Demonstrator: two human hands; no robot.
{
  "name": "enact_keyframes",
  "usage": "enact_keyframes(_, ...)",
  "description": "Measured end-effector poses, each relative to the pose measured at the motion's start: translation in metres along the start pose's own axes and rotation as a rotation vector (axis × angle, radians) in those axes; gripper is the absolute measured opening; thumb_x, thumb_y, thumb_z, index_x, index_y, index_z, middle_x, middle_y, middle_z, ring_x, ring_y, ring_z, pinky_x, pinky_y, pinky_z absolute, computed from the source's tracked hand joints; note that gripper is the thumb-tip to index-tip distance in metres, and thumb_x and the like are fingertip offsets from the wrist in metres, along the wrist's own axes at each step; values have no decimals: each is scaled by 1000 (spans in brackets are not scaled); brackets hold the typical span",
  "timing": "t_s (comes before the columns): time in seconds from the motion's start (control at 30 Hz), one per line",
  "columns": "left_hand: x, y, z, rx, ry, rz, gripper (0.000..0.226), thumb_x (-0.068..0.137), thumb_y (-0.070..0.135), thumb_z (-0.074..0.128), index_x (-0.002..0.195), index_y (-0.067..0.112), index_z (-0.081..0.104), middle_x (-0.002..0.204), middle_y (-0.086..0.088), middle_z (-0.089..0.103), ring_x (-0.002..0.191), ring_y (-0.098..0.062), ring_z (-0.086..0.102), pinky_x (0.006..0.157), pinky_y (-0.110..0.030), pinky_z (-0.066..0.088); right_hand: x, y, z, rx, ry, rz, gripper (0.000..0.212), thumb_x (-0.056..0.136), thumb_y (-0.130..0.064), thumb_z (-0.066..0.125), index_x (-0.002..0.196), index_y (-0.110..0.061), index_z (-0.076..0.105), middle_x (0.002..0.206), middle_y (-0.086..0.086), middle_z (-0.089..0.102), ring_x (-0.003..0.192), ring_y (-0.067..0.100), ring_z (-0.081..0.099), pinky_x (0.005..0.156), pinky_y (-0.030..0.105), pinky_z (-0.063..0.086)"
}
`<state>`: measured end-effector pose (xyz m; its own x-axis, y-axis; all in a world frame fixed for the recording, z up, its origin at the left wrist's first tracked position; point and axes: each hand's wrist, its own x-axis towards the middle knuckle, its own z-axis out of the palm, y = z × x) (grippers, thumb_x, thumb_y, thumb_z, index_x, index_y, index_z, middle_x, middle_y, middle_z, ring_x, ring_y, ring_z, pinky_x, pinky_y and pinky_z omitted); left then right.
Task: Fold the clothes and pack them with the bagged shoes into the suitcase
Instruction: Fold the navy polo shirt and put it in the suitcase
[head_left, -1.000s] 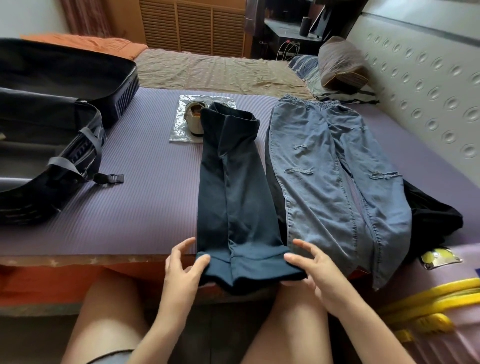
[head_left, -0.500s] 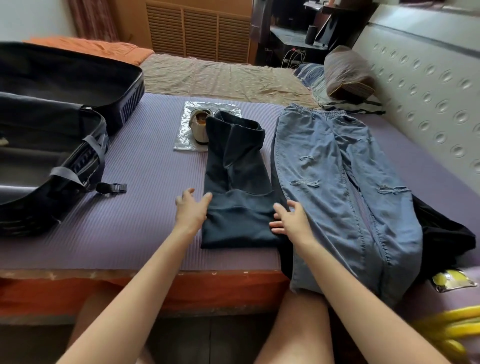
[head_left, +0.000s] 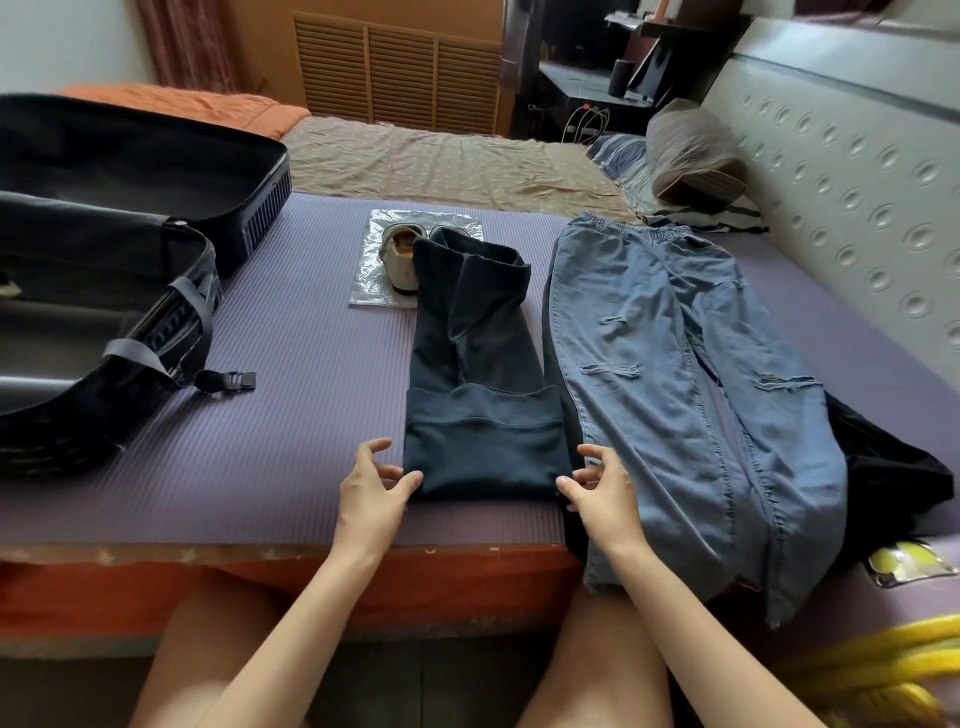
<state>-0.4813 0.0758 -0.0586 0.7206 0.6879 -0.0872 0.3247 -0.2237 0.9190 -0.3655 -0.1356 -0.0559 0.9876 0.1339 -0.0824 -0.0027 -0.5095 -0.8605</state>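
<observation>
Dark trousers (head_left: 478, 395): they lie lengthwise on the purple mat (head_left: 311, 395) in front of you. The near end is doubled back over the legs, with the fold close to the bed's edge.
Your left hand (head_left: 369, 493): it sits at the fold's left corner with the thumb touching the cloth. The fingers (head_left: 375, 448) are apart and loosely curved, clamped on nothing.
Your right hand (head_left: 605, 493): it sits at the fold's right corner with the thumb tip against the cloth. The fingers (head_left: 592, 451) are spread and hold nothing.
Jeans (head_left: 675, 374): pale blue and ripped, they lie spread flat just beside the dark trousers on your right. The waistband is at the far end and the leg ends hang over the bed's edge.
Black garment (head_left: 893, 467): it lies under the jeans and shows along their right side.
Bagged shoes (head_left: 397, 254): pale shoes in a clear bag at the mat's far end, with the trousers' far end lying over part of them.
Suitcase (head_left: 130, 260): dark and lying open on your left, well apart from the clothes. Its strap buckle (head_left: 234, 382) trails onto the mat.
Pillow (head_left: 691, 150): it rests at the far right against the padded headboard (head_left: 857, 182).
</observation>
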Motion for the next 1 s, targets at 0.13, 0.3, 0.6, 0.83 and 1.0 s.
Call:
enact_keyframes(0.13,1,-9,-22,-42,-8,-21,43,84,13,70,123,12,51,83,3,58,74,-5,57,58,-17,45,-14,2,2,57,-106,-15,50,80,-3,71,123,-15,50,84,4,57,76,17,60,74,40,57)
enact_keyframes(0.3,-9,-28,-43,39,-11,41,45,82,15,71,123,16,53,93,3,61,82,-8,59,70,-22,49,-39,12,8,-21,-137,-134,55,77,-12,77,120,-30,46,90,-2,58,81,13,59,79,23,49)
enact_keyframes(0.6,7,-50,-29,568,-286,737,85,70,33,80,141,37,34,151,12,30,143,-1,10,118,-29,9,-30,32,10,-607,-249,-695,96,71,-38,79,147,-36,20,155,-24,7,146,3,-7,118,27,-8)
enact_keyframes(0.83,26,-56,-37,568,-297,805,79,68,32,82,137,34,44,146,13,38,138,-1,21,115,-20,9,-20,49,10,-540,-212,-709,77,75,-37,76,142,-36,37,153,-27,21,146,5,7,118,33,5)
enact_keyframes(1.0,27,-55,-40,511,-217,866,46,82,44,61,126,33,56,140,13,47,135,0,31,116,-23,15,-13,45,6,-459,-162,-759,46,86,-43,59,131,-37,54,146,-25,38,143,9,21,114,40,19)
